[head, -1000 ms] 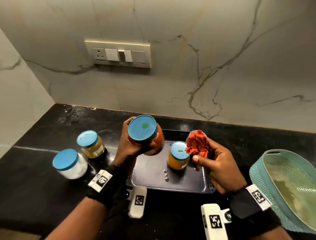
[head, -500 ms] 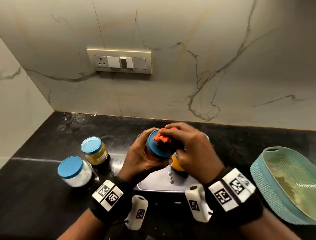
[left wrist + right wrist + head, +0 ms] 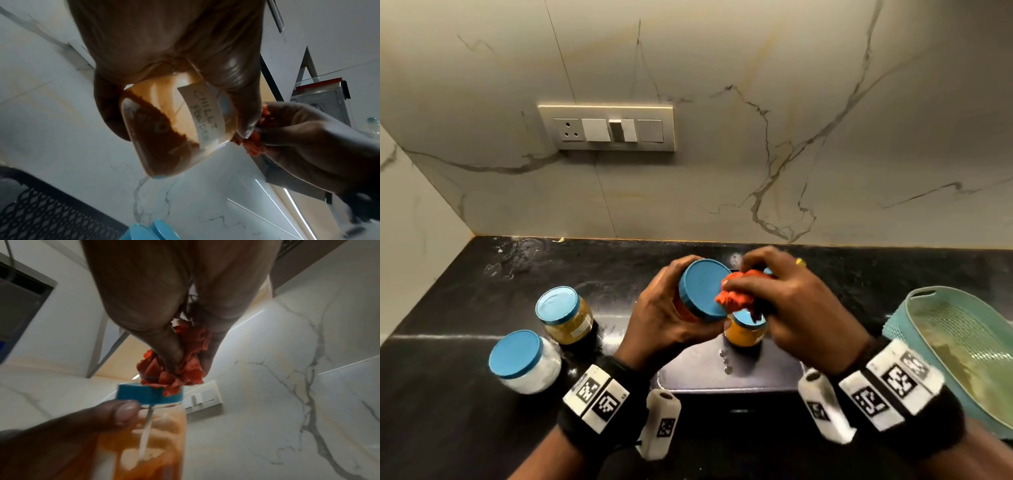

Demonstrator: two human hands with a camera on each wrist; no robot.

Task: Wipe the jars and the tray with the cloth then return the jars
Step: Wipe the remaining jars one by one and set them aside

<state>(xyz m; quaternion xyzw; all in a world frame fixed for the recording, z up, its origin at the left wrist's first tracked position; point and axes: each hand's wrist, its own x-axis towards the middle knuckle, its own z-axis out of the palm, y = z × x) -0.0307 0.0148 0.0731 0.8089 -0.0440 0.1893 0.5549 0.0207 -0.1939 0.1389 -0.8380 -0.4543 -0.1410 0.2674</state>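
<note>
item: chilli powder jar (image 3: 690, 301), blue lid (image 3: 702, 294), lifted above the tray (image 3: 763, 371) near the counter's (image 3: 448, 411) front edge. my left hand (image 3: 661, 318) wraps its fingers round the glass body, tilted.
item: red cloth (image 3: 738, 298), bunched, pinched by my right hand (image 3: 787, 308) and touching the lid's right rim.
item: yellow-filled jar (image 3: 745, 330), standing on the tray just under the cloth.
item: two more jars, white-filled jar (image 3: 525, 363) and mustard-coloured jar (image 3: 565, 315), on the counter left of the tray.
item: teal basket (image 3: 959, 353), counter's right edge.
risk, as i judge it: the jar is held aslant over the tray, so a hard rub on the lid could twist it loose or slide the glass from my fingers onto the jar below.
</note>
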